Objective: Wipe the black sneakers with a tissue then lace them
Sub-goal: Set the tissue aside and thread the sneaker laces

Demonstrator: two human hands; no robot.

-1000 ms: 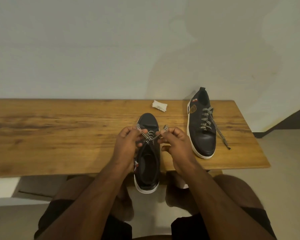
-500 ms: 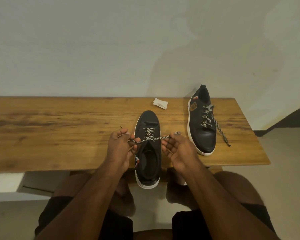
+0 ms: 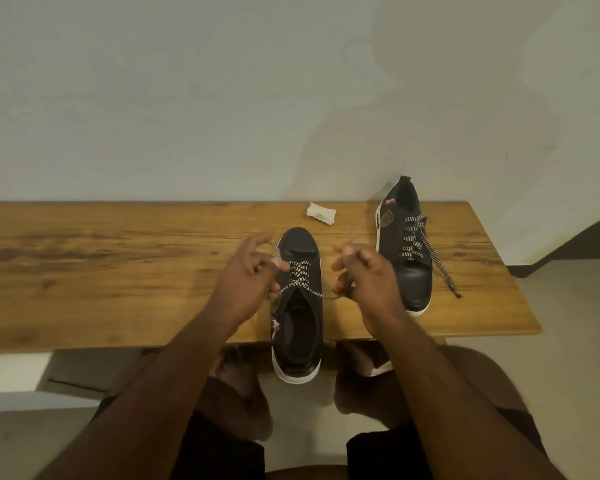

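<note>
A black sneaker (image 3: 300,327) with a white sole lies on the wooden table (image 3: 118,271), heel hanging over the near edge, toe pointing away. Its black-and-white lace (image 3: 300,275) crosses the upper eyelets. My left hand (image 3: 246,282) pinches the left lace end beside the shoe. My right hand (image 3: 364,282) pinches the right lace end on the other side. A second black sneaker (image 3: 407,247), laced, lies to the right with one lace end trailing on the table. A crumpled white tissue (image 3: 321,213) lies near the table's far edge.
A pale wall (image 3: 222,98) rises directly behind the table. The table's right end (image 3: 527,317) drops to a light floor. My knees and black shorts (image 3: 378,455) sit under the near edge, and a white step (image 3: 11,372) shows at lower left.
Both hands have lifted and turned while holding the lace ends, drawing them upward from the sideways pull of half a second ago. The shoe has stayed in place.
</note>
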